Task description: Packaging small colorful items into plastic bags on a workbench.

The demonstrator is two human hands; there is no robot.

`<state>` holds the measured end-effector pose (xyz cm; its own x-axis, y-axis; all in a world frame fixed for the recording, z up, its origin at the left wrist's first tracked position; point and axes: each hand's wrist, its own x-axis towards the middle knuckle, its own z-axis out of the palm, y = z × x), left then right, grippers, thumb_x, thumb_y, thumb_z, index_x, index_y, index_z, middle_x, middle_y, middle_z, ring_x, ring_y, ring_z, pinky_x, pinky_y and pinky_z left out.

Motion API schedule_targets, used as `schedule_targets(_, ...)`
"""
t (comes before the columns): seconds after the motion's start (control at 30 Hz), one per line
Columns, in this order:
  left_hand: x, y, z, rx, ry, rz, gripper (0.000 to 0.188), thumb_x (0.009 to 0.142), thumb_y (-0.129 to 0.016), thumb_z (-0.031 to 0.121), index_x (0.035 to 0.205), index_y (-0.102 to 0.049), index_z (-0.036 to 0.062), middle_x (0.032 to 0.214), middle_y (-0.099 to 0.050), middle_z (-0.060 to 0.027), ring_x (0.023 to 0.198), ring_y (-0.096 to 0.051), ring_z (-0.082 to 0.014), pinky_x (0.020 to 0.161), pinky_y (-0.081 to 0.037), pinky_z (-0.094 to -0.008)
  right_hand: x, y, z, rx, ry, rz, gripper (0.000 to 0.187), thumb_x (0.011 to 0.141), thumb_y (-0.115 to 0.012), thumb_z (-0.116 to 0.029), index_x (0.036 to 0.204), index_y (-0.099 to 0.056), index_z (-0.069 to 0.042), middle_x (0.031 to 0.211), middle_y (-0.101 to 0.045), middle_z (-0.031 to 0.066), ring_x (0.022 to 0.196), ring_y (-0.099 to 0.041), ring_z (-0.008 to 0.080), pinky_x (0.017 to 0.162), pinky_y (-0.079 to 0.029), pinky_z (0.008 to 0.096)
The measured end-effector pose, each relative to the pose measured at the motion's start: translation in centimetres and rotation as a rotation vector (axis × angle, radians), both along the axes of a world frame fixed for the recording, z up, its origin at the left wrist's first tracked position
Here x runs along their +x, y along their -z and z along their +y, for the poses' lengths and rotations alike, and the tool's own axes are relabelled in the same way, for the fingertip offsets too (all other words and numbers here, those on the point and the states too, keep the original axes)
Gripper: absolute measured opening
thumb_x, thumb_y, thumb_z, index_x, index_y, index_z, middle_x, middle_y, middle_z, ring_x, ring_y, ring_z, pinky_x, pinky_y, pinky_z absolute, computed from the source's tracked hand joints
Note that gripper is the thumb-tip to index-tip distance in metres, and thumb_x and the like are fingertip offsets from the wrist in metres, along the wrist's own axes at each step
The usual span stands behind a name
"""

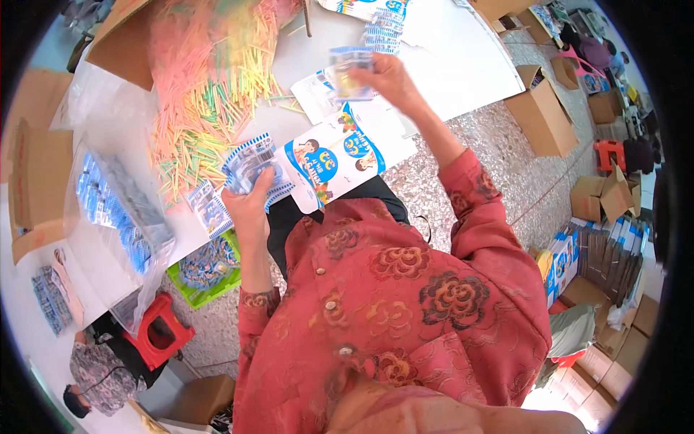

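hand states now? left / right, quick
Left hand: closed, gripping a fanned stack of small blue-and-white packets.
Right hand: closed, pinching a single small packet raised over the white table.

A bare strip of white table (463,65) is left open at the right, while the left is blocked by a heap of coloured sticks (210,94) and a clear bag of packets (119,210).
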<state>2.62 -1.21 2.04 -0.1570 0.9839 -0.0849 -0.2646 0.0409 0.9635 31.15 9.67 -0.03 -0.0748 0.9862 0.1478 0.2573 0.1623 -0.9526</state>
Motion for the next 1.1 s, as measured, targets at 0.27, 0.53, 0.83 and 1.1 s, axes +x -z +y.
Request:
schedule_targets(0.27,0.7,-0.1,0.6,-0.065,0.052,-0.125,0.031,0.073,-0.070,-0.003,0.102,-0.060,-0.0003,0.093,-0.065,-0.0053,0.079,-0.061,-0.0116,0.074,-0.050,-0.0271,6.6,3.4,2.0,0.069,0.364,-0.609,0.032,0.076,-0.069,-0.031,0.092,-0.063,-0.003,0.075,-0.063,0.0103,0.063,-0.058,0.0190,0.057,-0.046,0.0336)
schedule_targets(0.53,1.0,0.0,0.2,-0.054,0.077,-0.107,0.027,0.073,-0.070,-0.002,0.099,-0.062,-0.0006,0.092,-0.066,-0.0050,0.078,-0.061,-0.0098,0.073,-0.050,-0.0251,-4.3,-3.1,-1.5,0.248,-0.001,-0.276,0.023,0.079,-0.066,-0.016,0.098,-0.062,-0.003,0.091,-0.062,0.0074,0.075,-0.057,0.0123,0.066,-0.047,0.0264)
schedule_targets(0.83,0.5,-0.6,-0.5,-0.022,0.072,-0.078,0.029,0.074,-0.070,0.000,0.102,-0.062,-0.0003,0.092,-0.065,-0.0046,0.078,-0.061,-0.0086,0.071,-0.050,-0.0243,-11.1,-7.4,-3.8,0.134,-0.496,-0.308,0.016,0.079,-0.067,-0.015,0.079,-0.062,0.000,0.067,-0.060,0.0079,0.059,-0.056,0.0135,0.053,-0.043,0.0263)
schedule_targets(1.1,-0.8,0.0,-0.9,-0.093,0.083,-0.154,0.024,0.076,-0.067,-0.002,0.100,-0.063,-0.0008,0.090,-0.066,-0.0045,0.077,-0.061,-0.0094,0.071,-0.051,-0.0245,-11.8,-7.4,-4.0,0.189,-0.525,-0.343,0.015,0.080,-0.063,-0.011,0.083,-0.060,0.003,0.071,-0.059,0.0114,0.060,-0.057,0.0215,0.055,-0.046,0.0298)
